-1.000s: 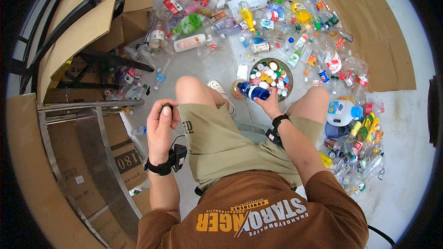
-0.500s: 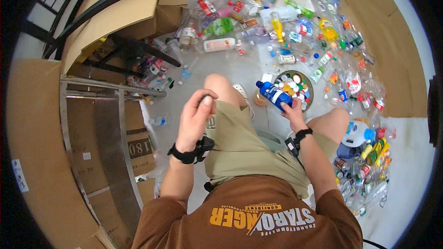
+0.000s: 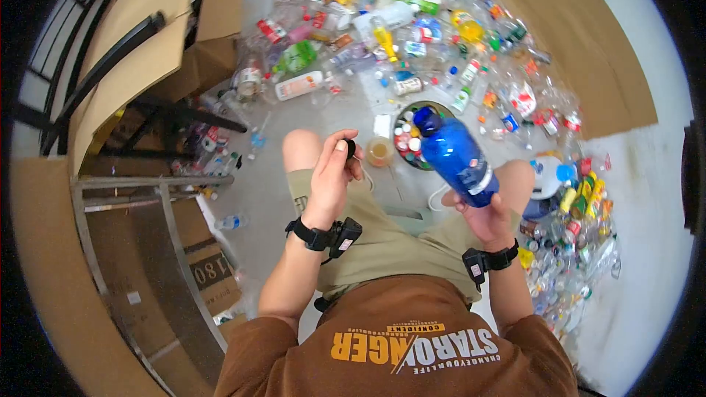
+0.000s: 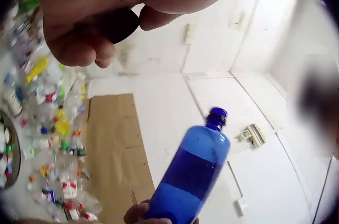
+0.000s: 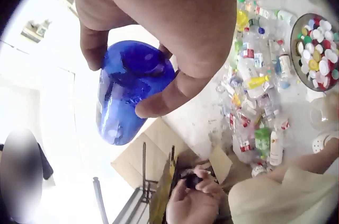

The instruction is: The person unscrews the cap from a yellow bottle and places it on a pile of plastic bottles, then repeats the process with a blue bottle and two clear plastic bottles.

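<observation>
My right hand [image 3: 491, 222] grips a translucent blue bottle [image 3: 454, 153] round its base end. In the left wrist view the bottle [image 4: 192, 173] leans with its blue cap [image 4: 217, 112] uppermost. A pale label band shows on it near my right fingers. Between thumb and fingers, my left hand [image 3: 332, 184] pinches a small, round black object [image 4: 124, 25], whose kind I cannot tell. That hand is left of the bottle, apart from it. Behind the bottle, a round basin [image 5: 294, 67] of loose bottle caps [image 5: 318, 57] stands on the floor, partly hidden in the head view.
Many empty plastic bottles [image 3: 300, 87] lie heaped across the floor ahead and along the right side. A cup [image 3: 380, 151] of brownish liquid stands left of the basin. Cardboard sheets [image 3: 610, 59] and a metal frame [image 3: 165, 206] border the space.
The blue bottle has come up off the basin area towards my head, its cap end still pointing away. My left hand has moved right, closer to the bottle, with the black object in it.
</observation>
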{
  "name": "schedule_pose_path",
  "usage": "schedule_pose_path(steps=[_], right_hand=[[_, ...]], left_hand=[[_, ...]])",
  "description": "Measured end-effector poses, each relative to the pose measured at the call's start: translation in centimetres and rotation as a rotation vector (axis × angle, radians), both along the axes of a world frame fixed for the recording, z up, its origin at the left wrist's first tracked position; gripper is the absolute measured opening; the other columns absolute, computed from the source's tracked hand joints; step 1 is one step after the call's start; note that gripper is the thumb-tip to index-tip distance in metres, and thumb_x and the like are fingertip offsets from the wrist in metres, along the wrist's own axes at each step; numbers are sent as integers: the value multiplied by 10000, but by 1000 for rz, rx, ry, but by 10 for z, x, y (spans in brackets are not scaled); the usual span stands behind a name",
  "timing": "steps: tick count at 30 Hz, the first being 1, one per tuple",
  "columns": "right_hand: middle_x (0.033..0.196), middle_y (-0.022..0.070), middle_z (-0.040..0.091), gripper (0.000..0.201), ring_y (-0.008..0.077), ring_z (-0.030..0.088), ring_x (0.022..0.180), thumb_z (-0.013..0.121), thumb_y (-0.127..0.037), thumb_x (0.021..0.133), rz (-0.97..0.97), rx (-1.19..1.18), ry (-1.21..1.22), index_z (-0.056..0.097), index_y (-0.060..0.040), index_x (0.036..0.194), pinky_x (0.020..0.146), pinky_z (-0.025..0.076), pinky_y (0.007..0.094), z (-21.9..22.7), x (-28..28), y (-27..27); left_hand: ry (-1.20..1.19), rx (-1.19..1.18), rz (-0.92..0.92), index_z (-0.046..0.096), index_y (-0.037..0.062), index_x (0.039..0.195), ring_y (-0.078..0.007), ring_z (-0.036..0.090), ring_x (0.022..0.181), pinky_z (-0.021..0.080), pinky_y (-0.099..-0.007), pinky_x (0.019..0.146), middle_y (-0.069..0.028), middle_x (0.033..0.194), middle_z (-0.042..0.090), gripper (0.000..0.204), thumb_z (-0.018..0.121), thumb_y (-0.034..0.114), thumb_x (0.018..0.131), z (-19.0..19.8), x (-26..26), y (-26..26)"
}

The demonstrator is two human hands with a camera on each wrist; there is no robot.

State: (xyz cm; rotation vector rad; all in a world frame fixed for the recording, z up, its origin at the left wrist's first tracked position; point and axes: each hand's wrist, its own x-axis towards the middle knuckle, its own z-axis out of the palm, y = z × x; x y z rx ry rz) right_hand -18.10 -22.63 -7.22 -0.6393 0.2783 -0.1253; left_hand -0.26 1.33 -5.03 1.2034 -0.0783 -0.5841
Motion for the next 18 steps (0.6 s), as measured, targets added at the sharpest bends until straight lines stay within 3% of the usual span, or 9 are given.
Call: schedule_pose_path(steps=[1, 5, 8, 12, 13, 16, 18], right_hand=[[1275, 135, 509, 788, 279, 587, 962, 746, -420, 751, -8, 28, -13, 370, -117, 1373, 757, 494, 340, 3, -15, -8], [1237, 139, 547, 671, 311, 545, 1009, 708, -365, 791, -193, 113, -45, 448, -65, 1332, 782, 502, 358, 7, -75, -29], [1256, 141, 536, 647, 321, 541, 1006, 698, -341, 807, -293, 138, -45, 446, -61, 1333, 798, 509, 364, 4, -103, -31], [1267, 149, 526, 627, 329, 536, 1009, 694, -320, 816, -346, 188, -40, 444, -65, 1331, 805, 511, 371, 3, -119, -25], [1268, 150, 525, 626, 329, 536, 1006, 694, -320, 816, -346, 191, -51, 444, -66, 1330, 804, 510, 372, 1, -119, -24], [1261, 151, 528, 629, 327, 536, 992, 695, -331, 812, -338, 209, -80, 446, -67, 1326, 796, 509, 372, 1, -113, -20], [1257, 152, 531, 629, 327, 537, 991, 695, -334, 810, -329, 218, -108, 449, -67, 1323, 795, 509, 372, 4, -107, -18]], left_hand=[[78, -65, -57, 493, 29, 1209, -156, 534, 766, 446, -300, 725, -81, 964, 583, 351, 379, 288, 1001, -13, -1, -6], [554, -81, -269, 510, 67, 1142, -219, 596, 943, 473, -346, 837, -70, 1006, 602, 279, 411, 272, 981, -91, -15, -29], [757, 39, -312, 512, 67, 1120, -236, 592, 954, 471, -363, 858, -73, 1038, 601, 293, 401, 301, 982, -114, -30, -52], [718, -186, -423, 449, 65, 1172, -278, 556, 1054, 454, -408, 901, -101, 1086, 565, 362, 423, 362, 967, -105, -24, -92], [659, -109, -397, 431, 66, 1188, -287, 534, 1091, 447, -413, 909, -117, 1144, 544, 416, 449, 406, 951, -72, -21, -106], [639, 145, -364, 430, 61, 1206, -286, 531, 1082, 446, -403, 898, -127, 1190, 523, 461, 471, 431, 934, -73, -20, -129], [545, 167, -481, 472, 59, 1216, -232, 541, 1046, 448, -370, 878, -107, 1191, 540, 419, 497, 364, 929, -71, -22, -126]])
